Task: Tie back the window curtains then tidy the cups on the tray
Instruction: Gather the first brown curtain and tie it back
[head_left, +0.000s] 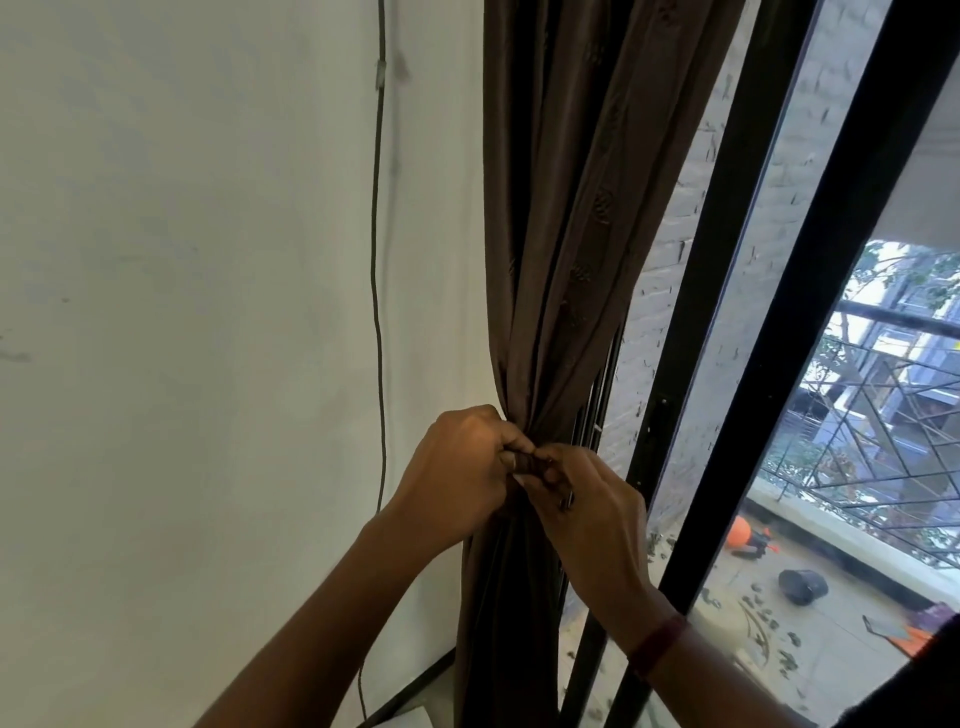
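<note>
A dark brown curtain (566, 218) hangs gathered at the left edge of the window, pinched in at its waist. A brown tie-back band (524, 463) wraps that waist. My left hand (462, 467) grips the band from the left with its fingers closed. Touching it from the right, my right hand (587, 499) pinches the band's other end. The band's knot is mostly hidden by my fingers. No cups or tray are in view.
A white wall (208, 312) with a thin black cable (378, 312) running down it fills the left. Black window frames (810, 312) slant across the right, with a balcony, a black pot (802, 586) and an orange toy (740, 535) outside.
</note>
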